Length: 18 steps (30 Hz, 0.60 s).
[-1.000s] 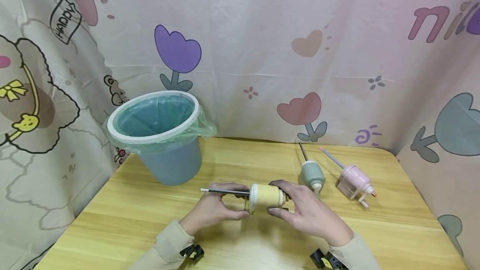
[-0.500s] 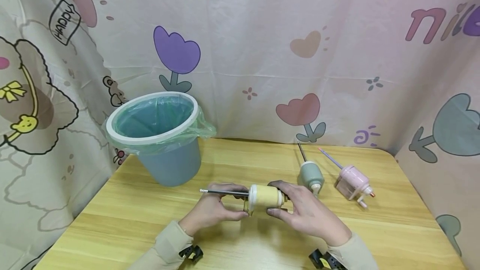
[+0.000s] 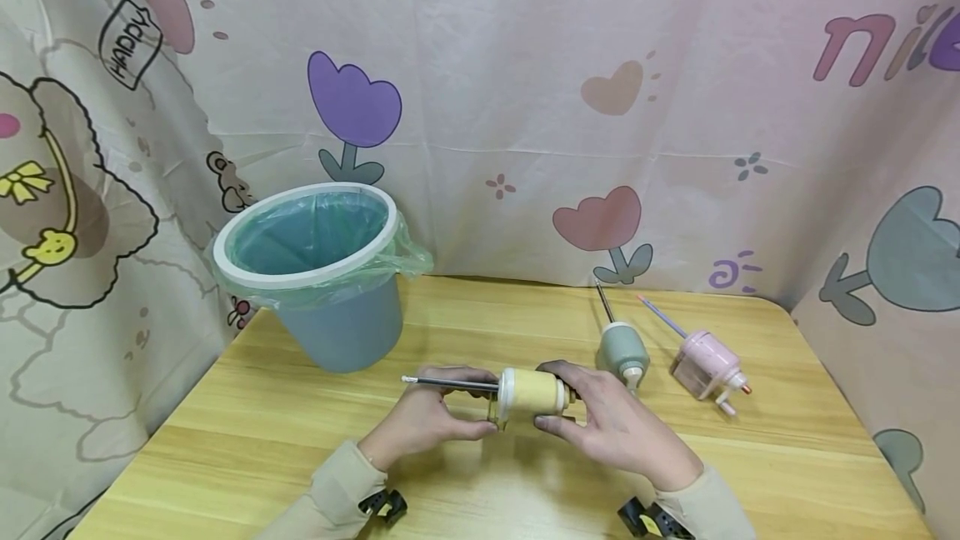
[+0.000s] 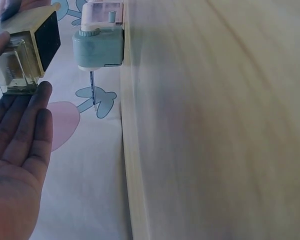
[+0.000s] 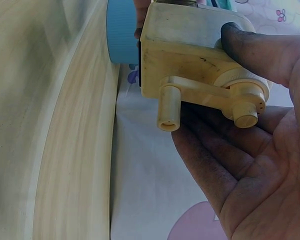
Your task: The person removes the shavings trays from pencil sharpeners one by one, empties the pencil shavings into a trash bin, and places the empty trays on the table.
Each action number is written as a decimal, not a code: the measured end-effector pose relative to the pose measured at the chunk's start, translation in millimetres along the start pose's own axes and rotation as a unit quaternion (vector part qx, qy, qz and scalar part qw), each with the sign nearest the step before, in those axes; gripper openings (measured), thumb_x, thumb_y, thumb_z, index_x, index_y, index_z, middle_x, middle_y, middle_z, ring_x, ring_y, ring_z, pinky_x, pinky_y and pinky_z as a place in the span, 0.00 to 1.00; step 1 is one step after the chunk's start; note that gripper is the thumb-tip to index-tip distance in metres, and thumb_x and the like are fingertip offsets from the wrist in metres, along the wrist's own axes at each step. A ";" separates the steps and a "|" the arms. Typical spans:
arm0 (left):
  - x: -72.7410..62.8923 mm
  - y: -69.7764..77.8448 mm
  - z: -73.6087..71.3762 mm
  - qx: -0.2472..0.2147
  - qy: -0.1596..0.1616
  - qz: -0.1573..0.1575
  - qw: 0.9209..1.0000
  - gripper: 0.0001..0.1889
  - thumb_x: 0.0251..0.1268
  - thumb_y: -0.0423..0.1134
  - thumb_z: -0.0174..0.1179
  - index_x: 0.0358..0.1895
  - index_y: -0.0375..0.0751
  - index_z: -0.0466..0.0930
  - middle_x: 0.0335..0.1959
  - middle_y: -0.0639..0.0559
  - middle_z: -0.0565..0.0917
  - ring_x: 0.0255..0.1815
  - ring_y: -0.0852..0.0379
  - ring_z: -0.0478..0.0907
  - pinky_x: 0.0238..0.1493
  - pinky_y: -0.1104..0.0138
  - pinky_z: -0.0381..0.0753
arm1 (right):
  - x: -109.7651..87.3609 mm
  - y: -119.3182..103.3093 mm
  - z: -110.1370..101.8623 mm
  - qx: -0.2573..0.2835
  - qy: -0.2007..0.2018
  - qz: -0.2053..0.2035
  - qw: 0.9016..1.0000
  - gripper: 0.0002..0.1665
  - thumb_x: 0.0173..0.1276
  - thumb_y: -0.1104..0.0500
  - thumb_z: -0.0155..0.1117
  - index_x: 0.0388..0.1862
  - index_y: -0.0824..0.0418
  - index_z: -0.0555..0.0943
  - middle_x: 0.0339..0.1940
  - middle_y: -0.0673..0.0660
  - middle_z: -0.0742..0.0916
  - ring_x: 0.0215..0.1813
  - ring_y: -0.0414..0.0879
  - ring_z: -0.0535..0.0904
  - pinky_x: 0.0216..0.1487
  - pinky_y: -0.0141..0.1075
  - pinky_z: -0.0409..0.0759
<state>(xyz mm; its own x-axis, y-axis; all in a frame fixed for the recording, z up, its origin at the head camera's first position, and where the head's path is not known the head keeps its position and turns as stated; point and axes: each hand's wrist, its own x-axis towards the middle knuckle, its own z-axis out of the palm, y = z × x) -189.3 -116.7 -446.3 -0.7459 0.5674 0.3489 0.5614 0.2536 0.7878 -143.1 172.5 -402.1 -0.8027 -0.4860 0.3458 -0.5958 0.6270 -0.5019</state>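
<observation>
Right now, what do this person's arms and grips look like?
The left grip and right grip are ungloved. The left sleeve and right sleeve are plain beige. Beside each sits an angular black block; the right block shows a yellow patch.

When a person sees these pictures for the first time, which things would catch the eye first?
Probably the yellow sharpener at centre front, held between the left grip and the right grip. Next, the big blue bin at the head view's left, then the grey-green sharpener and the pink sharpener on the right.
</observation>
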 end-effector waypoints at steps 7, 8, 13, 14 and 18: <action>-0.5 0.6 -0.6 -0.006 -0.001 -0.010 1.000 0.28 0.54 0.41 0.84 0.61 0.50 0.88 0.56 0.57 0.92 0.55 0.61 0.89 0.63 0.62 0.89 | 0.4 0.8 -0.5 0.003 -0.004 -0.001 1.000 0.28 0.72 0.42 0.74 0.65 0.53 0.81 0.45 0.40 0.90 0.45 0.33 0.84 0.49 0.38 0.89; -0.4 0.7 -0.7 -0.006 -0.001 -0.011 1.000 0.28 0.55 0.41 0.84 0.61 0.50 0.88 0.56 0.57 0.92 0.55 0.61 0.89 0.63 0.62 0.89 | 0.4 0.9 -0.7 0.005 -0.004 -0.001 1.000 0.28 0.72 0.42 0.75 0.64 0.53 0.81 0.45 0.41 0.90 0.45 0.33 0.84 0.48 0.38 0.88; -0.2 0.6 -0.7 -0.008 -0.002 -0.013 1.000 0.27 0.55 0.41 0.84 0.61 0.51 0.88 0.56 0.58 0.92 0.55 0.61 0.89 0.63 0.62 0.89 | 0.8 1.3 -0.9 0.006 -0.005 -0.003 1.000 0.28 0.72 0.43 0.75 0.64 0.53 0.81 0.45 0.41 0.90 0.45 0.32 0.84 0.48 0.37 0.88; -0.1 0.7 -0.7 -0.008 -0.002 -0.014 1.000 0.27 0.55 0.41 0.84 0.61 0.51 0.88 0.56 0.58 0.92 0.55 0.61 0.89 0.63 0.62 0.89 | 0.9 1.4 -0.8 0.005 -0.005 -0.003 1.000 0.28 0.72 0.43 0.75 0.65 0.53 0.81 0.45 0.41 0.90 0.45 0.32 0.84 0.48 0.37 0.88; 0.1 1.1 -0.5 -0.013 -0.003 -0.018 1.000 0.27 0.55 0.40 0.84 0.60 0.50 0.88 0.56 0.57 0.92 0.55 0.61 0.89 0.63 0.62 0.89 | 1.1 1.8 -0.7 0.006 -0.004 -0.003 1.000 0.28 0.72 0.43 0.75 0.64 0.53 0.81 0.45 0.41 0.90 0.45 0.32 0.84 0.48 0.37 0.88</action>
<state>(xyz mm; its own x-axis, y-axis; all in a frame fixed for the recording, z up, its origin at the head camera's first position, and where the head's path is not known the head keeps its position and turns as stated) -189.0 -116.7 -445.1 -0.7628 0.5634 0.3174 0.5251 0.2530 0.8126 -145.1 173.5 -402.1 -0.7990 -0.4948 0.3417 -0.5999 0.6167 -0.5098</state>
